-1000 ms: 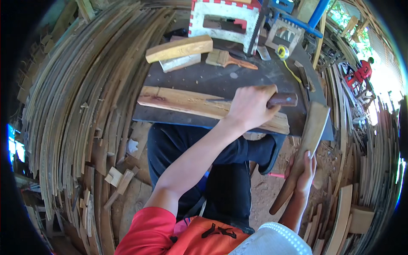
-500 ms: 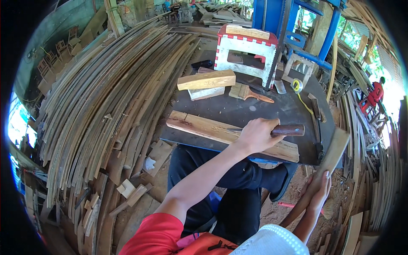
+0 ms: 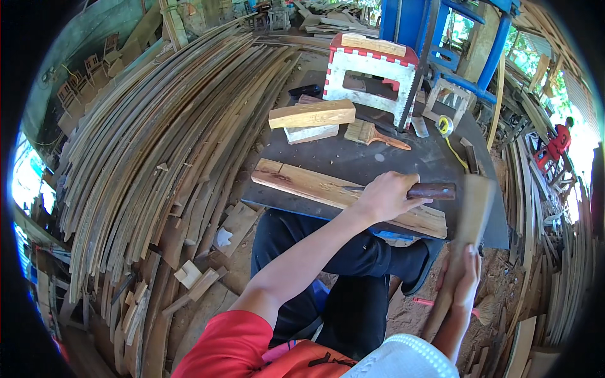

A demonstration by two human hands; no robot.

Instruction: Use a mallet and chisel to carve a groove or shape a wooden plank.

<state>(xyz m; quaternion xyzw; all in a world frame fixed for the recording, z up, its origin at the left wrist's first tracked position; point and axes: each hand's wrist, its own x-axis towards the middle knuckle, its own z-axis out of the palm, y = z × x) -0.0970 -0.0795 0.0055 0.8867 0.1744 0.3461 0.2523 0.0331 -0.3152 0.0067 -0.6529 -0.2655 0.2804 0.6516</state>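
Observation:
My left hand [image 3: 391, 199] is wrapped round a chisel [image 3: 436, 191], whose dark wooden handle sticks out to the right. Its blade points left and lies low along a wooden board [image 3: 301, 183] set flat near the table's front edge. A small dark mark and a line cross the board's left end. On the right, my right hand [image 3: 465, 277] grips a wooden mallet [image 3: 472, 208], a long flat club of wood. The mallet is slightly blurred and held upward, its broad end just right of the chisel handle, with a narrow gap between.
The dark table [image 3: 283, 150] carries stacked wood blocks [image 3: 312, 114], a paintbrush [image 3: 378, 136], a tape measure [image 3: 445, 126] and a red-and-white step stool [image 3: 372, 79]. Long planks [image 3: 157, 138] fill the left. A blue machine frame [image 3: 403, 28] stands behind; a person in red [image 3: 558, 142] is far right.
The mallet has swung left, toward the chisel's handle end, with my right hand moving along. My left hand and the chisel keep their place on the board. The view has shifted slightly.

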